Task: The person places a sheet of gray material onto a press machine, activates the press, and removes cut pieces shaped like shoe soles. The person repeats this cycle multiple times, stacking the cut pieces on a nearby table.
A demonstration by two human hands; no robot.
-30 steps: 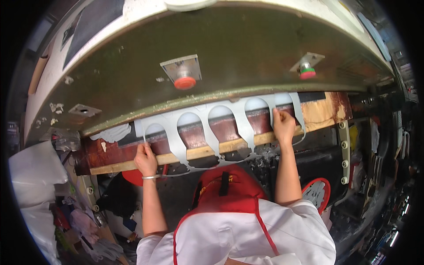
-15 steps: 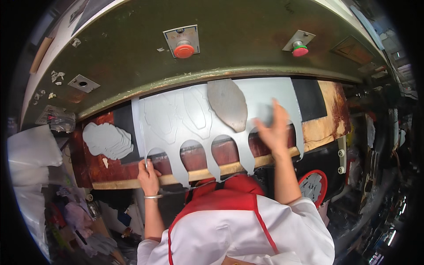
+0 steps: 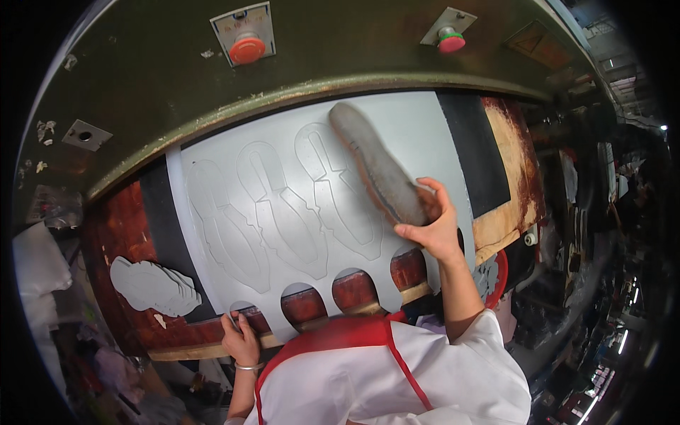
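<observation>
A pale grey sheet (image 3: pixel 287 202) lies across the bench, with three sole-shaped outlines cut in it and rounded cut-outs along its near edge. My right hand (image 3: pixel 438 228) grips the near end of a sole-shaped cutting die (image 3: pixel 379 166), thumb on one side and fingers on the other. The die is tilted over the sheet, right of the outlines; whether its far end touches the sheet, I cannot tell. My left hand (image 3: pixel 241 343) pinches the sheet's near left corner between thumb and fingers. Left of the sheet sits a fanned stack of grey sole-shaped pieces (image 3: pixel 154 287).
A green machine beam (image 3: pixel 340 53) spans the far side, carrying a red button (image 3: pixel 247 49) and a pink-red button with a green ring (image 3: pixel 451 42). Black mat (image 3: pixel 473 156) shows beside the sheet on the worn bench (image 3: pixel 520 131). A red tub (image 3: pixel 501 276) of grey scraps stands right.
My right hand, open before, has taken hold of the die, which has moved right off the third outline. More of the sheet shows on the bench. The view has shifted and tilted.
</observation>
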